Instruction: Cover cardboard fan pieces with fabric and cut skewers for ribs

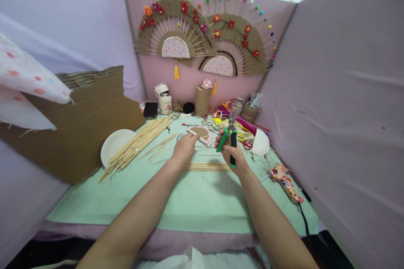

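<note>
My right hand (235, 155) is closed around pliers (232, 124) with green and black handles, held above the table with the jaws pointing up. My left hand (184, 148) rests at the left edge of a small cardboard piece (202, 133) bordered with pink-dotted white fabric. Its fingertips are pressed together; what they may pinch is too small to make out. Between my forearms, a row of thin bamboo sticks (206, 167) lies crosswise on the green cloth. A few single sticks lie between that row and the cardboard piece.
To the left are a bundle of bamboo sticks (142, 138), a white paper plate (109, 145) and a large cardboard sheet (94, 138). Red scissors (248, 145), a half plate (261, 142) and a flower-patterned glue gun (285, 183) lie right. Behind stand a twine roll (202, 101) and a bottle (165, 103).
</note>
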A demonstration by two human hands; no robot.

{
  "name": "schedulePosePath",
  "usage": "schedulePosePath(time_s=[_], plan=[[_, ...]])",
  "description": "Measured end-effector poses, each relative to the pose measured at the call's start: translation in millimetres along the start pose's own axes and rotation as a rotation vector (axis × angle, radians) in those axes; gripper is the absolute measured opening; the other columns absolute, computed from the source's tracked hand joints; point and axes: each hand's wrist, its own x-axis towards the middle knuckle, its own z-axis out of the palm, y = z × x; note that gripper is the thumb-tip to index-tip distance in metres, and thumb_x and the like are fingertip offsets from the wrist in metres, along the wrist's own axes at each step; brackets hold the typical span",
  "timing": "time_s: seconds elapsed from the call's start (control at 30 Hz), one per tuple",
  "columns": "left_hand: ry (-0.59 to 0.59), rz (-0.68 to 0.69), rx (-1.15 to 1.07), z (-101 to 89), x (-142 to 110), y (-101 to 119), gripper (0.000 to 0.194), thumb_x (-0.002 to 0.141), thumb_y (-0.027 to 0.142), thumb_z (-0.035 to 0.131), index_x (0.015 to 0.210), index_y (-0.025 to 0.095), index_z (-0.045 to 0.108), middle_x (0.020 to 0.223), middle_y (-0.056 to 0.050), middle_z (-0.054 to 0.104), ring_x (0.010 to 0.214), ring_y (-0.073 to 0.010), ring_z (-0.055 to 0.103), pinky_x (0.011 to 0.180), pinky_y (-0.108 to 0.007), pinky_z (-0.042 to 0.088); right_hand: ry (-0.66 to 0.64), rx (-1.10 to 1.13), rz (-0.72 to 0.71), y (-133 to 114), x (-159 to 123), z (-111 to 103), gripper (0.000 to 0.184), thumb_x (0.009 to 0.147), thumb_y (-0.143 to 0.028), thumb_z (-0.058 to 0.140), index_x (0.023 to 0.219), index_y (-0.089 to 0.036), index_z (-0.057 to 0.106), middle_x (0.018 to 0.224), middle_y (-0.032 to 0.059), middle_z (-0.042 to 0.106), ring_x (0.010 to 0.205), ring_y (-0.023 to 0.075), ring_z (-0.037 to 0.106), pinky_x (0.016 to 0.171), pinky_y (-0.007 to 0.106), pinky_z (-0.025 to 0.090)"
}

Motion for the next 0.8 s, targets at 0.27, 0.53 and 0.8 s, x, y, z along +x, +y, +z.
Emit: schedulePosePath(time_s=[0.27, 0.53, 0.8], plan=[[0.232, -0.107, -0.104, -5.8, 5.8, -21.2, 0.033, 0.092, 0.021, 0.038, 0.113, 0.023, 0.064, 0.108, -0.006, 0.063, 0.1, -0.0185, 0.059, 0.085, -0.026, 0.044, -0.022, -0.083, 0.446, 7.8, -5.6, 3.2, 0.033, 0.059, -0.029, 0.069, 0.09, -0.022, 0.061, 0.086, 0.0017, 0.064, 0.073, 0.017, 0.06, 0.065, 0.029, 0.047], [0.332, -0.041, -0.215, -5.9, 5.9, -20.8, 0.03, 0.092, 0.021, 0.04, 0.109, 0.02, 0.065, 0.105, -0.006, 0.065, 0.101, -0.0174, 0.059, 0.09, -0.026, 0.044, -0.121, -0.098, 0.553, 4.5, -10.5, 8.1, 0.031, 0.059, -0.03, 0.069, 0.087, -0.02, 0.061, 0.078, 0.0013, 0.065, 0.068, 0.0164, 0.06, 0.06, 0.027, 0.045], [0.317, 0.018, -0.242, -4.6, 2.0, -10.1, 0.029, 0.093, 0.021, 0.041, 0.111, 0.022, 0.064, 0.102, -0.005, 0.066, 0.098, -0.0161, 0.06, 0.087, -0.026, 0.045, -0.176, -0.128, 0.556, 8.7, -10.7, 5.6, 0.035, 0.06, -0.03, 0.069, 0.092, -0.02, 0.059, 0.066, -0.0006, 0.061, 0.067, 0.0167, 0.058, 0.059, 0.027, 0.044]])
